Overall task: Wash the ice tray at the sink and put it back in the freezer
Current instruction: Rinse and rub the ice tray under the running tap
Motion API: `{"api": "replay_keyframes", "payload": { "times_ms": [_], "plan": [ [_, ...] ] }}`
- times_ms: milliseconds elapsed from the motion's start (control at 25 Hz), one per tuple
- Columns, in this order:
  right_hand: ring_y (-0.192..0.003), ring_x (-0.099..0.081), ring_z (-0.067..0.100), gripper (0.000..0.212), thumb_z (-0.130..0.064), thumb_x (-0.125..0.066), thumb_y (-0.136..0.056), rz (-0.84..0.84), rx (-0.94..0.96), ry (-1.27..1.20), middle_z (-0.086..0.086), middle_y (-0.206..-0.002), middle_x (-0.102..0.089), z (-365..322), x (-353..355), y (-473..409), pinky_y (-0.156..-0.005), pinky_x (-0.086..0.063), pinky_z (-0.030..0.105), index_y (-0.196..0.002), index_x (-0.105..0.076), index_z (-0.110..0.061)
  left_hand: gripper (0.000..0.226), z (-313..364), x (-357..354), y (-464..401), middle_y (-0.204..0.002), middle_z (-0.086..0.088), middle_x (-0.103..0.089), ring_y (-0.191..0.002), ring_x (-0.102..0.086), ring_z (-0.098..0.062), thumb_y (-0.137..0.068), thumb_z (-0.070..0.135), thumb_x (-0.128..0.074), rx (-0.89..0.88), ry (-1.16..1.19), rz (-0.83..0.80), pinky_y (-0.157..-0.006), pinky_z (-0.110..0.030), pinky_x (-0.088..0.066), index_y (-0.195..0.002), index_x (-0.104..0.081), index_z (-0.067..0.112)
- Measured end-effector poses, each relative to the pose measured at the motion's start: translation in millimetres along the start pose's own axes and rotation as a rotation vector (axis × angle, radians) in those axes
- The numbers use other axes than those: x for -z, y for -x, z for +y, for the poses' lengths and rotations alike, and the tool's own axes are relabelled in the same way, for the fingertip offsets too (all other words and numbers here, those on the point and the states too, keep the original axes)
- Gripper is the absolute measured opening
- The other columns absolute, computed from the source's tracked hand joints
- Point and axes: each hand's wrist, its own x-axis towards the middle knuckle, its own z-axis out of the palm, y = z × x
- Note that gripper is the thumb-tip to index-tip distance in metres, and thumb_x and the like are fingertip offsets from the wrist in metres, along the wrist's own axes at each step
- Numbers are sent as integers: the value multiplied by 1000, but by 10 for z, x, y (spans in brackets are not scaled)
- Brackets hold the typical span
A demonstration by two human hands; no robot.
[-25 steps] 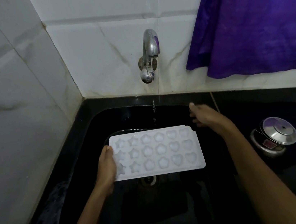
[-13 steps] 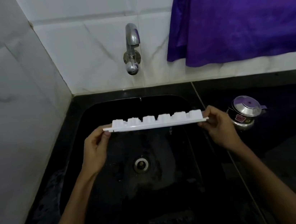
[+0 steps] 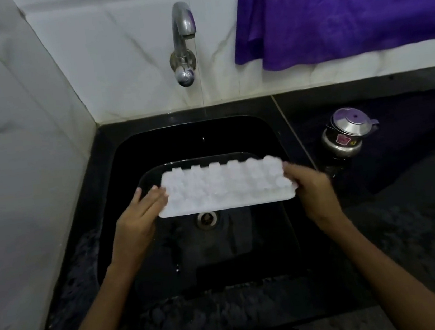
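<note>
A white plastic ice tray [image 3: 225,187] hangs upside down over the black sink [image 3: 153,145], its moulded bumps facing up. My left hand [image 3: 139,219] grips its left end, fingers over the top edge. My right hand [image 3: 312,188] grips its right end. The picture is blurred around both hands. A thin stream of water falls from the steel tap [image 3: 183,42] on the back wall, behind the tray. The sink drain [image 3: 207,218] shows just below the tray's near edge.
White marble-look tiles close the left side and the back. A purple cloth [image 3: 341,1] hangs at the upper right. A small steel lidded pot [image 3: 347,133] stands on the dark counter [image 3: 410,208] right of the sink.
The tray went from cups-up in my left hand alone, to edge-on between both hands, to fully flipped with its underside up.
</note>
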Motion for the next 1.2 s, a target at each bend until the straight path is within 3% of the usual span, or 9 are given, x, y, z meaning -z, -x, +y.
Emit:
{"api": "replay_keyframes", "payload": {
  "times_ms": [80,200,400,560,680,760,880,1040,1200],
  "plan": [
    [-64,-56,5,21,-7,-48,-82,-155,-112,56,-10,-76,-62,11,-103,159,-60,-42,26,-82,-66,-19,38,-25,-137,192,-113,-17,-67,-108,-62,-34,-79,-9,-46,47,-22,-168,-117,-24,-17,-112,-57,5],
    [-60,-56,8,21,-4,-49,-78,-22,-44,87,-7,-70,-62,-46,-37,243,-54,-46,22,-84,-68,-11,37,54,-112,244,-116,-12,-64,-114,-55,-23,-77,-19,-48,169,-1,-88,-115,-29,-24,-108,-62,-5],
    [-56,-52,11,30,9,-49,-75,-133,-113,35,-10,-63,-56,-48,64,278,-50,-47,37,-66,-51,-20,49,189,-74,212,-116,-11,-63,-116,-57,-9,-73,-26,-53,337,149,-43,-114,-18,-21,-113,-60,1],
    [-72,-66,0,35,11,-61,-81,-30,-234,-240,-14,-72,-68,-67,487,190,-66,-50,14,-80,-63,-23,31,602,163,-79,-95,-10,-71,-94,-64,3,-92,17,-46,409,232,197,-88,-4,-38,-98,-66,-6],
    [-73,-68,2,38,8,-66,-80,8,-282,-412,-18,-79,-72,82,877,133,-68,-52,13,-88,-65,-28,22,1043,127,-377,-88,27,-68,-77,-63,9,-92,31,-47,533,430,293,-69,-16,-52,-92,-68,24],
    [-75,-69,3,35,8,-67,-78,61,-319,-494,-13,-81,-72,290,1166,122,-66,-53,14,-94,-65,-23,18,1406,-27,-570,-85,29,-68,-74,-66,2,-92,30,-53,630,562,284,-62,-19,-56,-90,-65,43],
    [-79,-71,6,28,4,-70,-78,89,-399,-522,-5,-90,-71,801,1663,149,-64,-56,18,-95,-66,-18,20,1989,-444,-815,-76,26,-69,-69,-66,0,-90,17,-55,738,635,234,-52,-16,-53,-87,-64,35],
    [-78,-71,5,24,-1,-70,-79,29,-526,-492,-4,-90,-72,1600,2241,228,-63,-56,17,-100,-70,-12,15,2649,-1111,-1051,-77,13,-70,-74,-68,-14,-91,20,-56,888,626,62,-66,-39,-57,-88,-66,31],
    [-76,-70,1,25,1,-66,-83,-37,-632,-512,-2,-93,-71,2233,2577,296,-63,-54,13,-106,-68,-8,23,3034,-1563,-1208,-91,7,-69,-78,-69,-13,-96,15,-46,945,700,-257,-57,-28,-57,-107,-65,22]
  ]
}}
